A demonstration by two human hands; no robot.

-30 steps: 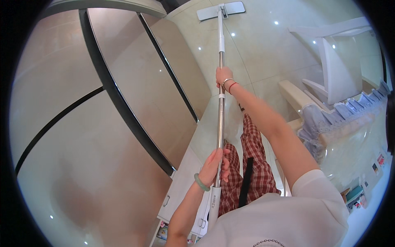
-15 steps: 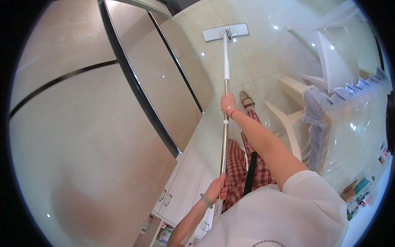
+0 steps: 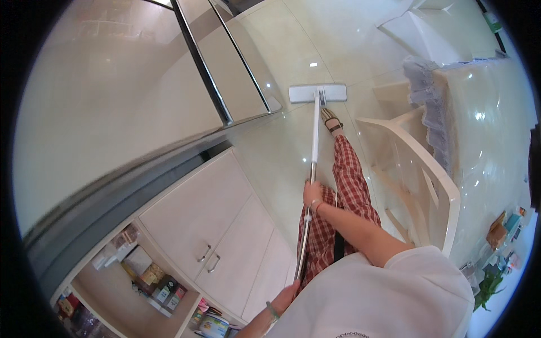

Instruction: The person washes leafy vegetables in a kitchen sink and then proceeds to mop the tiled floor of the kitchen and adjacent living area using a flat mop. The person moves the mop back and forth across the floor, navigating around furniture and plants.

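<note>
The right hand [image 3: 312, 193] gripped the metal section of a flat mop [image 3: 315, 141], while the left hand [image 3: 285, 297] was closed on the pole's lower end near the shirt, its fingers mostly hidden. The mop's white rectangular head [image 3: 301, 94] lay on the glossy tile floor [image 3: 349, 50], just beyond the sandal [image 3: 334, 126], with a white two-handled cabinet [image 3: 194, 217] to the left and a cream chair [image 3: 452, 205] to the right.
</note>
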